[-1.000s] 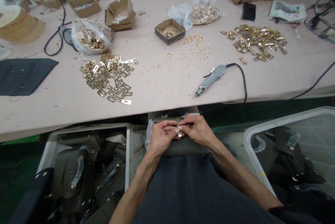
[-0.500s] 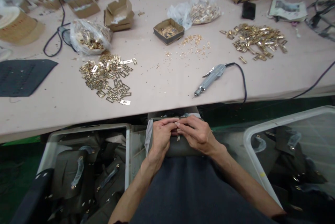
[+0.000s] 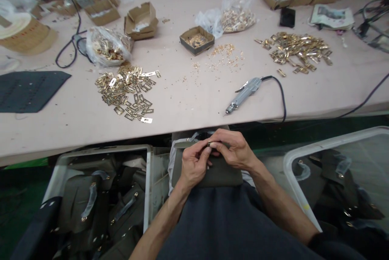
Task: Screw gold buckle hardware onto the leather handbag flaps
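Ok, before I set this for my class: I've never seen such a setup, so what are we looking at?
There is no robot here, just a person's bare left hand and right hand, seen from a camera worn on the head, looking forward and down. Both pinch a small part, mostly hidden, above a dark bag-like piece at the lap. On the pale table lie slotted gold plates to the left, other gold pieces to the right, a grey power tool and a small box of tiny parts.
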Demonstrator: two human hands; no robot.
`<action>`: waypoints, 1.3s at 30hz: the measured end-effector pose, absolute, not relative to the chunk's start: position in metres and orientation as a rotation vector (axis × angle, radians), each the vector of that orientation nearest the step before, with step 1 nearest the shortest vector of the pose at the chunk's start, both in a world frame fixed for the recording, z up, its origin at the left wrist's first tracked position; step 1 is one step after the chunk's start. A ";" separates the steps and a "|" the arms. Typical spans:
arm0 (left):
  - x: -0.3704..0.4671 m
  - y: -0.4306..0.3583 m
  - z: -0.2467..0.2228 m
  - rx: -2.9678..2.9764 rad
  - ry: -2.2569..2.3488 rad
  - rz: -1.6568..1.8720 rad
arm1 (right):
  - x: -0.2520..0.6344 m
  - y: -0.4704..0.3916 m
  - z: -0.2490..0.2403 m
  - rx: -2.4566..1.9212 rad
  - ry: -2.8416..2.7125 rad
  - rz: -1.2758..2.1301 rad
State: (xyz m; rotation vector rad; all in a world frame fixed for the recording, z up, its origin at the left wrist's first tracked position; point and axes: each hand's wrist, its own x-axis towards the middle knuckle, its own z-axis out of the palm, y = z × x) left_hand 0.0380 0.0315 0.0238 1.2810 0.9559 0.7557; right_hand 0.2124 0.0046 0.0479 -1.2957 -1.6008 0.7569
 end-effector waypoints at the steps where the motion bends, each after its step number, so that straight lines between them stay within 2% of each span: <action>1: 0.040 0.032 0.020 1.225 0.943 0.755 | 0.212 0.005 0.048 -1.314 -1.592 0.767; 7: 0.052 0.033 0.007 1.048 0.978 0.863 | 0.203 0.004 0.033 -1.442 -1.418 0.658; 24: 0.052 0.024 0.003 1.049 1.012 0.823 | 0.193 0.009 0.000 -1.576 -0.961 0.941; 33: 0.049 0.027 0.005 1.074 1.035 0.784 | 0.189 0.016 0.014 -1.603 -0.997 1.070; 39: 0.049 0.030 0.001 1.032 1.027 0.819 | 0.188 0.013 0.011 -1.458 -1.001 1.103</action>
